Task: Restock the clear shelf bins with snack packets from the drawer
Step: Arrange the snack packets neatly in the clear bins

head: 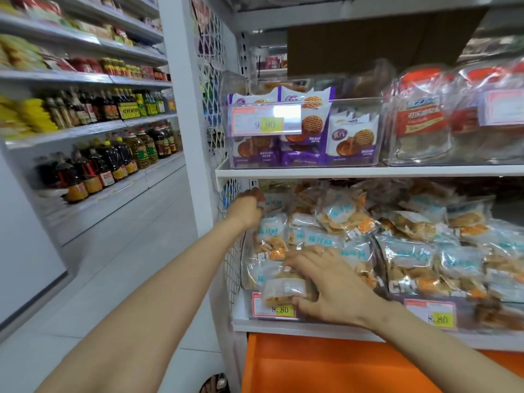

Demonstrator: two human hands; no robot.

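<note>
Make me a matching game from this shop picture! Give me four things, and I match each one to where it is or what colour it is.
Things:
1. purple biscuit packets
2. drawer
3. oil bottles
4. right hand

Places, colours and states:
A. orange, under the shelves
B. gripping a small snack packet at the front of the lower clear bin
C. inside the upper clear bin
D. across the aisle, far left

Pairs: 1-C, 2-A, 3-D, 4-B
</note>
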